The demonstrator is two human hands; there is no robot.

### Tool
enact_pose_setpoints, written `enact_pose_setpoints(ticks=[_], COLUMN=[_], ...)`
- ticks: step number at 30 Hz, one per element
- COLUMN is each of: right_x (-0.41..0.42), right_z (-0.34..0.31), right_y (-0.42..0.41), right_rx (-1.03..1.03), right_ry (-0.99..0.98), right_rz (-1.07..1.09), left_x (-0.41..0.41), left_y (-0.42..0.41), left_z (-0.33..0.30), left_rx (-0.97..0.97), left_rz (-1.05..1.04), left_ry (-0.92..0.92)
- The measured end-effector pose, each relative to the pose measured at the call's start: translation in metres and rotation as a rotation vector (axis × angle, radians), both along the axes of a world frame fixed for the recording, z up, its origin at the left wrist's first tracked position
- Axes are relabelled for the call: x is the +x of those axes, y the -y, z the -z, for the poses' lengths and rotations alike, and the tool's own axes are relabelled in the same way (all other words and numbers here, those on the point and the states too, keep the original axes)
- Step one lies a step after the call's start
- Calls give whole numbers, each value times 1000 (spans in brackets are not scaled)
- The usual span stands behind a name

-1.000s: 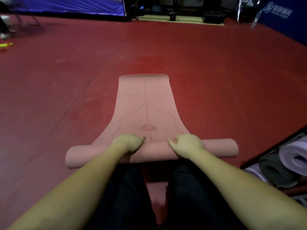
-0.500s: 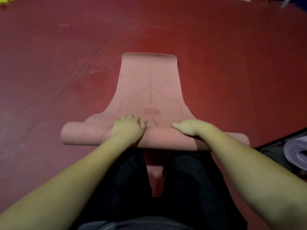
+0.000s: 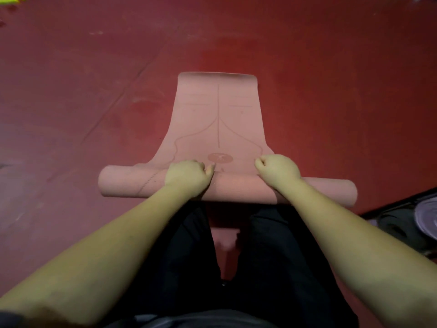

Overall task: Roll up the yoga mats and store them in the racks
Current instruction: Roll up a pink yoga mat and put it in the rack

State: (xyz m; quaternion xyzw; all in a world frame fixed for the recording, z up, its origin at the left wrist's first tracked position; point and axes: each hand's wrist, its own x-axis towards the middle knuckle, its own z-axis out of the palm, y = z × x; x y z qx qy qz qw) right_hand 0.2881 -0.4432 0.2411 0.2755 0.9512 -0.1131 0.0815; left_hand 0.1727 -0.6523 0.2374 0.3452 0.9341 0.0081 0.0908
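Note:
A pink yoga mat (image 3: 217, 114) lies on the red floor, partly rolled. Its rolled part (image 3: 236, 189) stretches across in front of my knees, and the flat remainder with printed lines runs away from me. My left hand (image 3: 188, 175) rests on top of the roll left of centre, fingers curled over its far side. My right hand (image 3: 279, 170) grips the roll right of centre in the same way. Both thumbs point toward each other near the round logo.
Red floor (image 3: 94, 102) surrounds the mat. At the right edge a dark rack (image 3: 402, 209) holds rolled mats, a grey one (image 3: 428, 218) and a dark one (image 3: 397, 230). My dark trousers fill the lower middle. A yellow-green object (image 3: 11, 0) lies at the top left.
The roll has advanced along the mat, so the flat part is shorter. My right hand has come up over the roll. The view has tilted further down.

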Motion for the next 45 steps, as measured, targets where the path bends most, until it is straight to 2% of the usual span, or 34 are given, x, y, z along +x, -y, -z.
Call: enact_pose_setpoints(ticks=[3, 8, 16, 22, 24, 25, 28, 33, 41, 43, 45], right_x=[15, 33, 21, 26, 29, 28, 20, 4, -9, -7, -5], right_z=[6, 16, -9, -29, -27, -26, -23, -18, -8, -8, -7], right_y=[12, 24, 14, 14, 18, 19, 17, 8, 4, 2, -1], right_rx=[95, 225, 133, -90, -174, -208, -280, -374, -383, -303, -127], right_ry=[-84, -82, 11, 289, 347, 359, 405, 472, 465, 387, 211], right_rz=[-3, -81, -78, -118, -95, -79, -66, -82, -43, -45, -72], left_x=[-13, -26, -23, -11, -7, -8, 0, 39, 27, 21, 14], left_y=[-10, -23, -25, -12, -7, -6, 3, 26, 16, 10, 3], left_z=[-2, -9, -34, -30, -23, -17, -12, -4, -2, -2, -4], left_rx=[-71, -196, -190, -188, -212, -193, -31, 122, 15, -6, -23], left_rz=[-31, -43, -73, -120, -98, -71, -89, 43, 33, 35, 20], left_ry=[142, 275, 445, 706, 594, 482, 291, -89, -107, -84, -1])
